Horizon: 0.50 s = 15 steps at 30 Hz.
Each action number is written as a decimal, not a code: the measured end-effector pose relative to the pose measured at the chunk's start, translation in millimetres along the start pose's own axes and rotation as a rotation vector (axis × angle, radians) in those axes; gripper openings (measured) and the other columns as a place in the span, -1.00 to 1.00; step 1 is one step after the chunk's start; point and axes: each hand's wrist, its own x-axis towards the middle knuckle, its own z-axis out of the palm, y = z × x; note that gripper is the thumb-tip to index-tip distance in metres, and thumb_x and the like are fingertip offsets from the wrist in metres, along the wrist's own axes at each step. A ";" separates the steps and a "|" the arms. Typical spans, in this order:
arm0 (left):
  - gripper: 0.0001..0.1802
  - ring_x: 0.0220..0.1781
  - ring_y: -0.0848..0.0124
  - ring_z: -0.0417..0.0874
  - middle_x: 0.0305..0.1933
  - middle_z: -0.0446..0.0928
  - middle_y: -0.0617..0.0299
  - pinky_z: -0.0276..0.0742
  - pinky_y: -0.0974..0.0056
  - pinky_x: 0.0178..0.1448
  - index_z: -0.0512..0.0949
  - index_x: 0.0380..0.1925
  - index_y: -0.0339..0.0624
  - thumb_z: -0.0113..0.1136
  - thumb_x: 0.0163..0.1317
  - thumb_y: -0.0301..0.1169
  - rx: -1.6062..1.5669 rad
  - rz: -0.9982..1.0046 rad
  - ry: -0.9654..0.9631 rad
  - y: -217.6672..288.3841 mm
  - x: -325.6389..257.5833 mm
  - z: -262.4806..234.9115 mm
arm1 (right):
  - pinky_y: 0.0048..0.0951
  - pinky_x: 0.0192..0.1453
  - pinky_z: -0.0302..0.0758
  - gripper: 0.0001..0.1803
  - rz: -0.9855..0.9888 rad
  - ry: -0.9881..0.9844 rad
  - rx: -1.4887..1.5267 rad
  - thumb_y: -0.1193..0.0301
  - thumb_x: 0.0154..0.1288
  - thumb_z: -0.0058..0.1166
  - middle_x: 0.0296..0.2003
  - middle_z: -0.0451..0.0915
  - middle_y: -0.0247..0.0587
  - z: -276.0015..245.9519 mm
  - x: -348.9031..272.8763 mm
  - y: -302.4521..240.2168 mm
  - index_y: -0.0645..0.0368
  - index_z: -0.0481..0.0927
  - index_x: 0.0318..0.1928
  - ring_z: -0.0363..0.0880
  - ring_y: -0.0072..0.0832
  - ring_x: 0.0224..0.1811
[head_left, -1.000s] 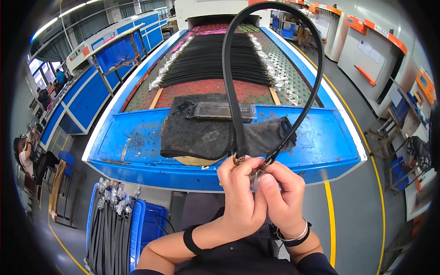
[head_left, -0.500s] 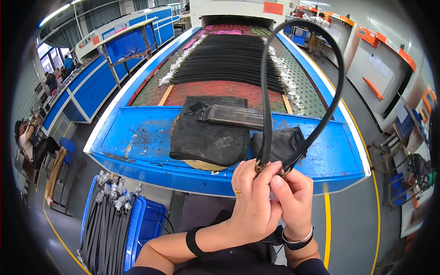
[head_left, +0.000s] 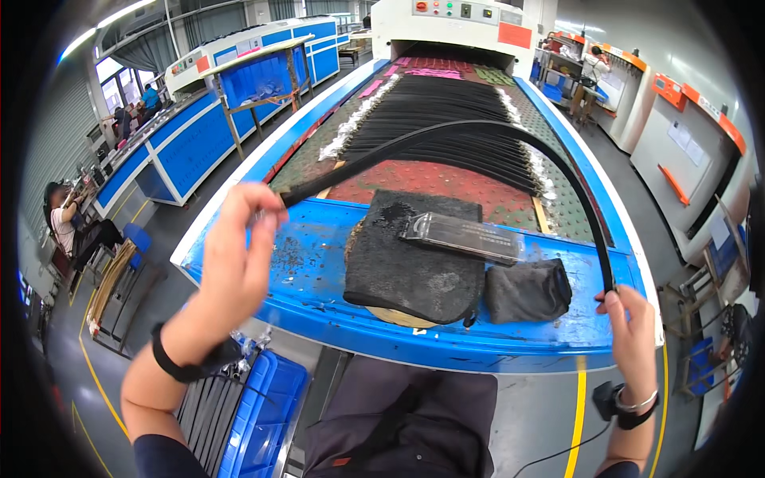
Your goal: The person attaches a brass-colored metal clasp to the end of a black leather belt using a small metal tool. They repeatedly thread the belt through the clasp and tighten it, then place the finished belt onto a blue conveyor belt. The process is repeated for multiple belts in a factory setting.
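Observation:
A long black strap [head_left: 599, 239] arches between my raised hands above the blue front ledge. My left hand [head_left: 243, 251] pinches one end at the left. My right hand [head_left: 631, 323] grips the other end over the ledge's right side. Below the arch, a worn dark cloth [head_left: 414, 275] covers a rounded tan pad. A flat, clear-wrapped packet [head_left: 466, 237] with dark contents lies across the cloth. Beside it sits a bunched black cloth [head_left: 530, 291].
Rows of black straps [head_left: 422, 99] with white-wrapped ends lie on the conveyor leading into a white machine [head_left: 470, 24]. At lower left, a blue bin [head_left: 267, 398] stands beside more hanging straps. A seated person [head_left: 72, 219] is at far left; orange-trimmed cabinets [head_left: 669, 143] stand right.
My hands have moved apart, left hand to the left and right hand to the right. The strap has opened from a closed loop into a wide arch. The view has shifted too.

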 end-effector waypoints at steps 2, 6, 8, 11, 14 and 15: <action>-0.86 -0.30 0.46 0.46 -0.36 0.32 0.20 0.36 0.40 -0.18 0.25 -0.24 -0.26 -0.15 0.18 -0.62 -0.005 -0.045 -0.032 -21.7 21.5 -5.1 | -0.43 -0.39 0.29 -0.80 -0.145 -0.018 -0.210 0.49 0.16 -0.05 -0.64 0.33 -0.08 -8.5 21.3 14.4 0.40 0.43 -0.51 0.39 -0.27 -0.52; -0.79 -0.30 0.45 0.54 -0.41 0.51 0.11 0.40 0.39 -0.19 0.30 -0.19 -0.32 -0.07 0.13 -0.56 0.165 -0.074 -0.086 -78.0 58.4 -0.2 | -0.33 -0.33 0.28 -0.82 -0.350 0.055 -0.345 0.50 0.12 -0.02 -0.52 0.34 -0.03 -1.7 65.5 23.1 0.38 0.41 -0.52 0.35 -0.17 -0.44; -0.82 -0.33 0.42 0.56 -0.43 0.53 0.09 0.42 0.36 -0.22 0.38 -0.27 -0.34 -0.03 0.10 -0.53 0.249 -0.107 -0.223 -114.9 74.5 2.9 | -0.30 -0.30 0.28 -0.81 -0.356 0.016 -0.356 0.47 0.12 -0.02 -0.49 0.35 -0.02 4.7 84.0 25.9 0.37 0.42 -0.53 0.35 -0.15 -0.40; -0.87 -0.35 0.23 0.57 -0.49 0.53 0.03 0.43 0.23 -0.25 0.47 -0.44 -0.31 0.03 -0.02 -0.50 0.247 -0.214 -0.340 -154.1 89.7 21.8 | -0.27 -0.24 0.29 -0.79 -0.344 -0.128 -0.418 0.43 0.13 -0.03 -0.49 0.36 -0.02 18.8 109.0 26.7 0.35 0.44 -0.53 0.36 -0.14 -0.32; -0.90 -0.37 0.13 0.56 -0.50 0.53 0.01 0.42 0.16 -0.27 0.50 -0.53 -0.27 0.07 -0.11 -0.49 0.295 -0.222 -0.410 -180.7 108.9 50.4 | -0.25 -0.19 0.29 -0.77 -0.317 -0.218 -0.475 0.39 0.13 -0.03 -0.49 0.36 -0.02 33.4 133.1 31.6 0.33 0.47 -0.53 0.36 -0.13 -0.27; -0.90 -0.37 0.13 0.56 -0.50 0.53 0.01 0.42 0.15 -0.27 0.50 -0.55 -0.26 0.08 -0.13 -0.48 0.331 -0.207 -0.433 -189.1 115.0 59.6 | -0.24 -0.17 0.29 -0.76 -0.309 -0.235 -0.488 0.38 0.13 -0.04 -0.50 0.37 -0.02 38.1 141.0 33.2 0.33 0.48 -0.53 0.36 -0.13 -0.26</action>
